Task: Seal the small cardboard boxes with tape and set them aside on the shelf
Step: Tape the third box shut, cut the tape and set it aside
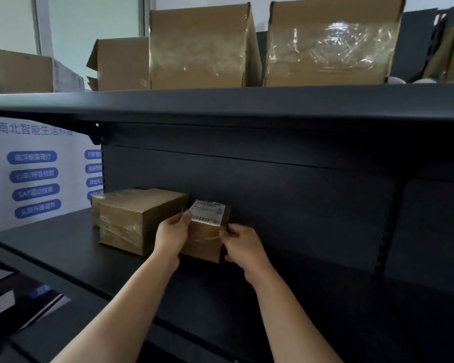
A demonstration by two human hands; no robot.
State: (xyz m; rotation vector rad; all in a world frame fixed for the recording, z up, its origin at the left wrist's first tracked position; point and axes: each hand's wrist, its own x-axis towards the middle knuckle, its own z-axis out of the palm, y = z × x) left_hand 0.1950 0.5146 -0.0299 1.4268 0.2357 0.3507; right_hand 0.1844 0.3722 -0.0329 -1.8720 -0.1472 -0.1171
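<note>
Placing step. Small box [205,238] with white label [209,213] sits at the dark shelf [50,239], just beside a taped box [139,218] already stacked there. Left hand [172,235] grips its left side, right hand [243,244] its right edge; both grips clamped on the box. Clear tape visible across its front, so sealing looks done. Can't tell if it's fully down or a touch tilted. Left: release, then any unsealed boxes, none in view. Big cartons [202,48] on the upper shelf.
</note>
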